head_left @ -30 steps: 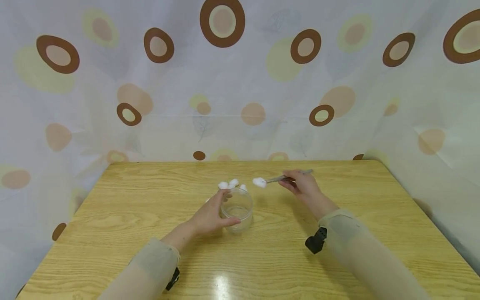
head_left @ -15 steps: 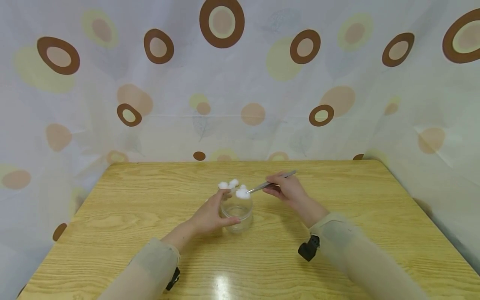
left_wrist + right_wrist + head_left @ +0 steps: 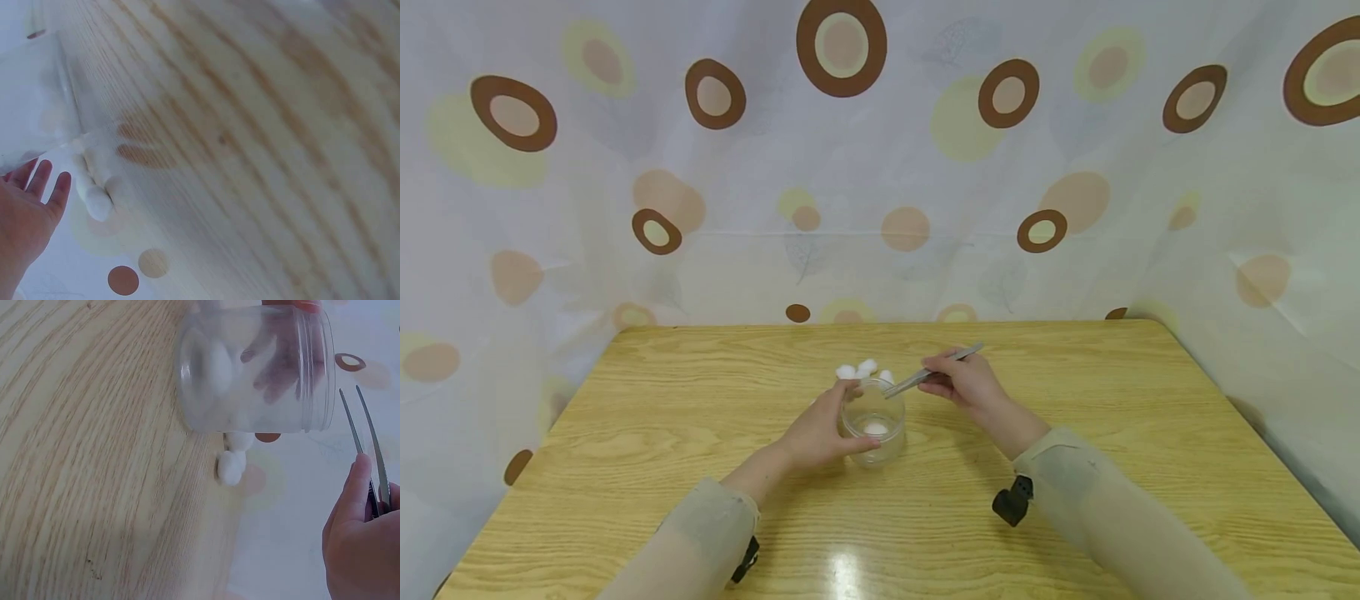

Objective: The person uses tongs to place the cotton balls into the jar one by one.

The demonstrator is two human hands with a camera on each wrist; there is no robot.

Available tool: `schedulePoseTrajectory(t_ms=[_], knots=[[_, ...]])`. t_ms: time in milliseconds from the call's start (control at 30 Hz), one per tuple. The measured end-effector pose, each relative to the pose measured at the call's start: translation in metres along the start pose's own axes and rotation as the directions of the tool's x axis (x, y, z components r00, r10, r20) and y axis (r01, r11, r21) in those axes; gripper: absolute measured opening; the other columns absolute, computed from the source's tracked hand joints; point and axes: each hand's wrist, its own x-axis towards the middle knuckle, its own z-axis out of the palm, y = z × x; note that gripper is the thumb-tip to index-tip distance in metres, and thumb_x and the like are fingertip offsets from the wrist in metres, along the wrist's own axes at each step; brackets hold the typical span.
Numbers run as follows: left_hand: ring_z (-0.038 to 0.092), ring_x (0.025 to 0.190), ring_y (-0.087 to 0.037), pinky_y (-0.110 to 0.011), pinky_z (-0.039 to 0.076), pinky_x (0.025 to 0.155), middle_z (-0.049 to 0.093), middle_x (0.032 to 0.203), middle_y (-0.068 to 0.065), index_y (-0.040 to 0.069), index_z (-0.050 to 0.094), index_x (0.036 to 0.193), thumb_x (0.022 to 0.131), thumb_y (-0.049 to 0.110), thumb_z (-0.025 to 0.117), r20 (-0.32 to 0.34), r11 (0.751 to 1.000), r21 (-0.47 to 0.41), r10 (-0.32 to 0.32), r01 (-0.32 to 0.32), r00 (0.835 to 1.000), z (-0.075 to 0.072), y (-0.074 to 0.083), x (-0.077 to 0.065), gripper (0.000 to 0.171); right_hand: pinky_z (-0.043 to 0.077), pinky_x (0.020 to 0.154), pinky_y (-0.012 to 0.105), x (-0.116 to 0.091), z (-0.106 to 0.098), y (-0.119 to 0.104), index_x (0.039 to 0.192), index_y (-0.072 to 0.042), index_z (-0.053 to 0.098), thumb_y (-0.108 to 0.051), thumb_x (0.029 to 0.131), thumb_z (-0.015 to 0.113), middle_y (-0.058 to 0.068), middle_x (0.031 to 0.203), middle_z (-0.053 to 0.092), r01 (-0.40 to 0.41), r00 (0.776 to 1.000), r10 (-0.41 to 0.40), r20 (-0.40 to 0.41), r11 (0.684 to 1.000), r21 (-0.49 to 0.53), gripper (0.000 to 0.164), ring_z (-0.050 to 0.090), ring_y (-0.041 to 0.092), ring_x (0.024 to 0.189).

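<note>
A clear round plastic jar [image 3: 891, 446] without a lid stands on the table, with one white cotton ball [image 3: 876, 428] at its bottom. My left hand [image 3: 816, 429] grips the jar's side, thumb at the near rim and fingers round the far left. My right hand [image 3: 972, 387] holds metal tweezers [image 3: 374, 447] between thumb and fingers. Their tips reach over the jar's right rim in the head view; in the right wrist view they stand apart with nothing between them. Behind the jar lie several more cotton balls [image 3: 231, 467], partly hidden by the jar and the left hand.
The wooden table [image 3: 700, 367] has its back edge against a patterned cloth [image 3: 865, 275], which also hangs at both sides. A black wrist camera [image 3: 1012, 502] sits below the right sleeve, another [image 3: 746, 560] by the left sleeve.
My right hand has carried a cotton ball leftward over the jar in the tweezers and let it go; it now lies inside at the bottom. The left hand has stayed on the jar.
</note>
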Motion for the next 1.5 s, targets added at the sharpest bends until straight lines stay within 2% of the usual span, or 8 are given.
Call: schedulePoseTrajectory(t_ms=[133, 367, 467, 667, 867, 1067, 1333, 1500], knots=[[0.038, 0.133, -0.032, -0.052, 0.034, 0.105, 0.046, 0.141, -0.01, 0.011, 0.03, 0.141, 0.077, 0.046, 0.073, -0.007, 1.0, 0.012, -0.001, 0.001, 1.0, -0.001, 0.0, -0.001, 0.085, 0.055, 0.066, 0.019, 0.001, 0.0, -0.003, 0.069, -0.01, 0.054, 0.001, 0.093, 0.049, 0.001, 0.072, 0.062, 0.006, 1.0, -0.005, -0.023, 1.0, 0.029, 0.027, 0.065, 0.009, 0.066], [0.039, 0.132, -0.031, -0.051, 0.035, 0.105, 0.046, 0.141, -0.009, 0.011, 0.029, 0.142, 0.076, 0.047, 0.073, -0.006, 1.0, 0.026, -0.001, 0.001, 1.0, -0.004, -0.003, -0.005, 0.087, 0.055, 0.066, 0.019, 0.012, -0.002, -0.003, 0.07, -0.01, 0.045, 0.0, 0.094, 0.051, 0.001, 0.069, 0.061, -0.004, 0.993, 0.01, -0.115, 0.999, 0.045, 0.026, 0.064, 0.009, 0.064], [0.039, 0.133, -0.031, -0.051, 0.034, 0.105, 0.046, 0.141, -0.009, 0.009, 0.028, 0.143, 0.077, 0.046, 0.073, -0.012, 1.0, 0.029, -0.001, 0.002, 1.0, -0.004, -0.004, -0.007, 0.089, 0.055, 0.064, 0.018, 0.022, -0.003, 0.002, 0.076, -0.007, 0.047, 0.0, 0.093, 0.053, 0.0, 0.068, 0.061, 0.018, 0.987, -0.017, -0.16, 1.0, 0.0, 0.019, 0.064, 0.008, 0.062], [0.038, 0.133, -0.03, -0.05, 0.033, 0.107, 0.046, 0.141, -0.008, 0.01, 0.027, 0.144, 0.076, 0.044, 0.074, -0.002, 0.999, 0.033, -0.012, 0.012, 1.0, -0.004, -0.006, -0.01, 0.09, 0.054, 0.059, 0.017, 0.044, -0.006, 0.019, 0.087, -0.002, 0.051, -0.001, 0.09, 0.057, -0.001, 0.065, 0.061, 0.017, 0.958, -0.048, -0.284, 0.994, -0.112, 0.008, 0.063, 0.005, 0.056], [0.039, 0.133, -0.03, -0.05, 0.033, 0.107, 0.046, 0.141, -0.008, 0.012, 0.027, 0.144, 0.076, 0.044, 0.075, -0.007, 1.0, 0.023, -0.005, 0.005, 1.0, -0.004, -0.007, -0.011, 0.089, 0.055, 0.061, 0.02, 0.059, -0.006, 0.03, 0.094, 0.001, 0.055, -0.006, 0.089, 0.062, 0.001, 0.072, 0.059, 0.009, 0.924, -0.104, -0.368, 0.968, -0.251, 0.011, 0.061, 0.004, 0.056], [0.039, 0.133, -0.03, -0.05, 0.034, 0.107, 0.046, 0.141, -0.009, 0.011, 0.027, 0.143, 0.076, 0.044, 0.074, 0.0, 1.0, 0.019, 0.006, -0.006, 1.0, -0.005, -0.008, -0.011, 0.088, 0.057, 0.067, 0.026, 0.063, -0.006, 0.034, 0.097, 0.001, 0.057, -0.008, 0.088, 0.063, 0.007, 0.082, 0.06, -0.012, 0.908, -0.12, -0.402, 0.95, -0.311, 0.014, 0.061, 0.005, 0.057], [0.039, 0.132, -0.03, -0.05, 0.034, 0.106, 0.046, 0.14, -0.008, 0.012, 0.027, 0.143, 0.076, 0.045, 0.074, -0.008, 1.0, 0.026, 0.012, -0.012, 1.0, -0.006, -0.009, -0.011, 0.088, 0.057, 0.066, 0.027, 0.066, -0.001, 0.038, 0.097, 0.002, 0.057, -0.009, 0.089, 0.062, 0.006, 0.077, 0.059, -0.025, 0.906, -0.103, -0.411, 0.955, -0.296, 0.015, 0.061, 0.006, 0.055], [0.04, 0.132, -0.03, -0.05, 0.034, 0.106, 0.046, 0.14, -0.007, 0.013, 0.028, 0.143, 0.076, 0.046, 0.074, -0.009, 0.999, 0.032, 0.01, -0.01, 1.0, -0.007, -0.007, -0.011, 0.089, 0.056, 0.065, 0.025, 0.068, 0.002, 0.041, 0.1, 0.002, 0.058, -0.01, 0.089, 0.063, 0.009, 0.081, 0.061, -0.031, 0.906, -0.103, -0.41, 0.951, -0.308, 0.018, 0.061, 0.007, 0.057]])
